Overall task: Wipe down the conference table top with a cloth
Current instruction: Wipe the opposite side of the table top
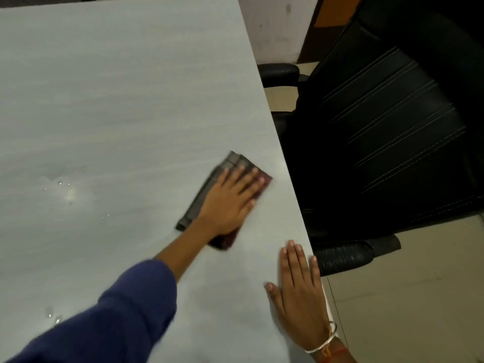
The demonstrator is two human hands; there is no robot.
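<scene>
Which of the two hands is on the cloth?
The left hand, in the blue sleeve, lies flat on the folded cloth; the right hand, wearing a bangle, rests on the bare table top.

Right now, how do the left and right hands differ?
The left hand presses flat on the dark folded cloth; the right hand lies on the bare table top by its edge. The left arm wears a blue sleeve; the right wrist bears a bangle. Both are flat, palm down.

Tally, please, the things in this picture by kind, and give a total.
hands: 2, left hand and right hand
cloth: 1
table: 1
chair: 1
bangle: 1
Total: 6
</scene>
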